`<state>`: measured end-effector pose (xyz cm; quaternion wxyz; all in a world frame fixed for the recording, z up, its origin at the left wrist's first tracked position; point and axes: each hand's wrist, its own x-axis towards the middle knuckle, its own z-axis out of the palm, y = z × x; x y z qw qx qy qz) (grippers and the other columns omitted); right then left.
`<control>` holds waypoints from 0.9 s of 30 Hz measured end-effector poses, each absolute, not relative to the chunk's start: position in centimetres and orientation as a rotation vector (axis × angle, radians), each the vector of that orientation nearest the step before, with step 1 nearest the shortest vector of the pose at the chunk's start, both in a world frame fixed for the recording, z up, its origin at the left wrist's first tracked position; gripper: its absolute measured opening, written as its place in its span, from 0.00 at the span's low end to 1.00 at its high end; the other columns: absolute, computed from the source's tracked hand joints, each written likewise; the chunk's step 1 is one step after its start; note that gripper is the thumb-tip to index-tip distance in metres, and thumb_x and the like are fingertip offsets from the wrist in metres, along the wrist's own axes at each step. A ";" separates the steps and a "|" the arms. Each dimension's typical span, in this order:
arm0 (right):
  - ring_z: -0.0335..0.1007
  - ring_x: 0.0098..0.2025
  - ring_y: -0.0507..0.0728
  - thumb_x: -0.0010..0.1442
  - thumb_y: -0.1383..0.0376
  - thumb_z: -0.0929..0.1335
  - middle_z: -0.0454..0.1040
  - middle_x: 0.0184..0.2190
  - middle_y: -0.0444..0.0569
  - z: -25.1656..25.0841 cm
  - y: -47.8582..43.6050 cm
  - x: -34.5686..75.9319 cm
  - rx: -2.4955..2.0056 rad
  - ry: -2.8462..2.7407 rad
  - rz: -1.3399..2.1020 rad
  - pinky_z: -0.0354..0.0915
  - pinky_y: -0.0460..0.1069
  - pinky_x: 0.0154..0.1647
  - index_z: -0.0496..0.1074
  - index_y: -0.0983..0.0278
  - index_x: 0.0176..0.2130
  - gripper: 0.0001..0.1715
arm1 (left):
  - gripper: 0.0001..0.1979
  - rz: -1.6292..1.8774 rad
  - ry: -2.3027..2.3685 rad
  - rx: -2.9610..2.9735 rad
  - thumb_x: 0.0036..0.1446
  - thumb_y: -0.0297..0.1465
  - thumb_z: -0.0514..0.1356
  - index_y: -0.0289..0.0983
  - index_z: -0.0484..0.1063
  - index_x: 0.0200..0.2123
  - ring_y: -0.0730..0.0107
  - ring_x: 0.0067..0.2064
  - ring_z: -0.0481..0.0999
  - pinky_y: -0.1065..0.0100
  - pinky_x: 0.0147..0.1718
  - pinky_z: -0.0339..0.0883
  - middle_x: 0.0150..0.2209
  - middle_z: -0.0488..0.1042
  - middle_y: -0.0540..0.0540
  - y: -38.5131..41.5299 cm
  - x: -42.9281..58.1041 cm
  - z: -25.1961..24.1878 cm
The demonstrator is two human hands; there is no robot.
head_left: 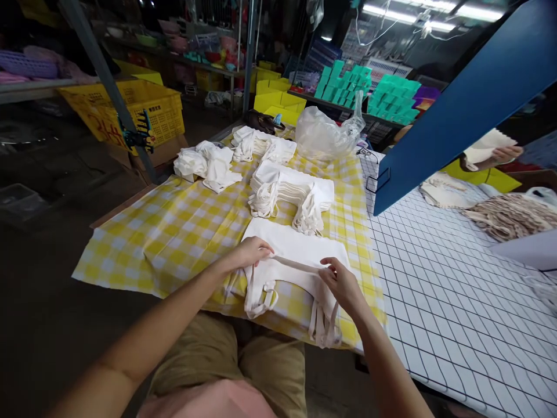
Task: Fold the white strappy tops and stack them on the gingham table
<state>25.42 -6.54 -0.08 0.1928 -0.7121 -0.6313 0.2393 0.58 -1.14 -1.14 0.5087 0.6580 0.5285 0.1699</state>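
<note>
**White garment [300,239] pinched by both hands on a checked bench [126,261]**

Nearest, the person's khaki-clad lap [217,348] lies below the bench's near edge. Just past it the garment is spread on yellow-and-white checked cloth [174,217], straps trailing toward that edge. The left hand [251,252] reaches in from the near left, forearm slanting, its grip pinching the garment's edge. The right hand [342,281] comes from the near right, fingers curled inward, its grip pinching the other end; the strip between runs nearly straight. To the right, a white surface with a black grid [444,313] adjoins the cloth.

Just beyond the garment sits a neat white stack [300,184], with a looser white heap [206,162] to its far left and a clear plastic bag [319,133] at the cloth's far end. A blue panel [456,110] slants up on the right; past it, another person's hand [507,153] holds pale fabric [485,145]. On the far left, a yellow crate [165,110] stands behind a metal post [102,69]. Deeper in the dim room, green blocks [343,84] are piled under ceiling lights [391,14].
</note>
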 end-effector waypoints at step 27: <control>0.65 0.28 0.54 0.46 0.53 0.62 0.71 0.22 0.46 -1.7 -3.5 27.3 -2.016 -1.588 0.839 0.58 0.47 0.30 0.71 0.64 0.25 0.18 | 0.12 0.485 1.334 1.497 0.52 0.33 0.54 0.32 0.73 0.27 0.79 0.12 0.54 0.75 0.16 0.48 0.07 0.55 0.58 1.4 1.2 -2.9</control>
